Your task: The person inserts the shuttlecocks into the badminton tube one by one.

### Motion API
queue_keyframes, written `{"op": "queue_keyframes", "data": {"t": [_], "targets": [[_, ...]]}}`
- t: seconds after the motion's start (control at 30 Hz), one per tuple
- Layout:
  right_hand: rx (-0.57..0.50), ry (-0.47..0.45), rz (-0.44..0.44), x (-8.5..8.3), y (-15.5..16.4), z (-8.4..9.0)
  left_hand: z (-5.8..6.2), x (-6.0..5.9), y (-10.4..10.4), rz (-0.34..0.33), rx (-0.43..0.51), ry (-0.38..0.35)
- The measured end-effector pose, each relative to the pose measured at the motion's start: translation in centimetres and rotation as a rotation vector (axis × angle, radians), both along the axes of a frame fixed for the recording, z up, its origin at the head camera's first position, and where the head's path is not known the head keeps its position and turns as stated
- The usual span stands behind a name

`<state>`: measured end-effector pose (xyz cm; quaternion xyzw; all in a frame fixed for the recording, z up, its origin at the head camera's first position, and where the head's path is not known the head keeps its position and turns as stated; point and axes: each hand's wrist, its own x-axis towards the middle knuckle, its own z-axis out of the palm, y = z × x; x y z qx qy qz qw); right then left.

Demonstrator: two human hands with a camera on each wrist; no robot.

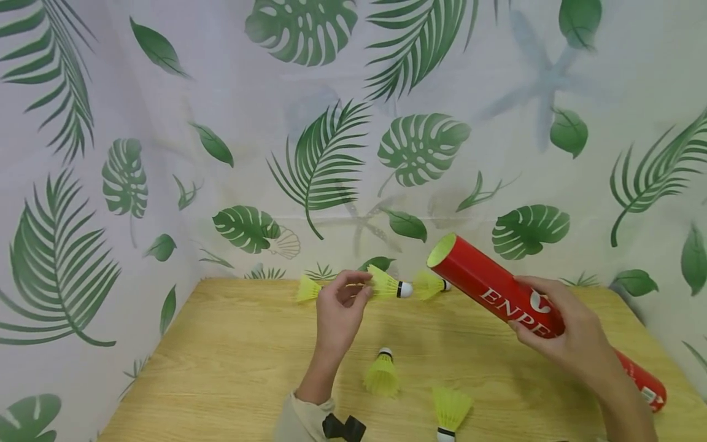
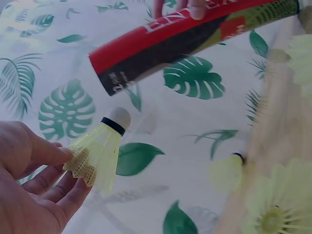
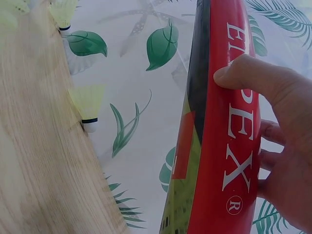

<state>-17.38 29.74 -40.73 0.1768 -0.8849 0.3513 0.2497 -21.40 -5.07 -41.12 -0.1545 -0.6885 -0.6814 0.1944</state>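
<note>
My left hand [image 1: 342,307] pinches a yellow shuttlecock [image 1: 386,283] by the rim of its skirt. Its white cork with a black band points right, toward the tube. In the left wrist view this shuttlecock [image 2: 105,146] hangs just below the tube's mouth, apart from it. My right hand [image 1: 571,334] grips a red shuttlecock tube [image 1: 491,282] with white lettering round its side. The tube is tilted, its uncapped mouth up and to the left. Part of it is hidden by the hand; a red end [image 1: 643,380] shows beyond the wrist.
More yellow shuttlecocks lie on the wooden table [image 1: 232,356]: one behind the left hand [image 1: 308,290], one at the back edge [image 1: 432,285], and two nearer the front, a middle one [image 1: 382,373] and a front one [image 1: 451,408]. A leaf-print cloth [image 1: 331,245] hangs behind.
</note>
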Motion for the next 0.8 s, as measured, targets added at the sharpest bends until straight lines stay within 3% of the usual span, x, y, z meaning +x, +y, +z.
{"op": "queue_keyframes", "data": {"t": [0.23,0.43,0.8], "targets": [[0.003,-0.003,0.013,-0.1,-0.2,-0.1,3.4,-0.8,0.3,0.030,0.025,0.128],[0.004,-0.009,0.017,0.1,-0.2,0.1,5.5,-1.4,2.0,0.014,0.005,0.210],[0.009,-0.022,0.013,0.2,-0.4,0.2,6.1,-2.2,4.8,-0.009,-0.081,0.280]]}}
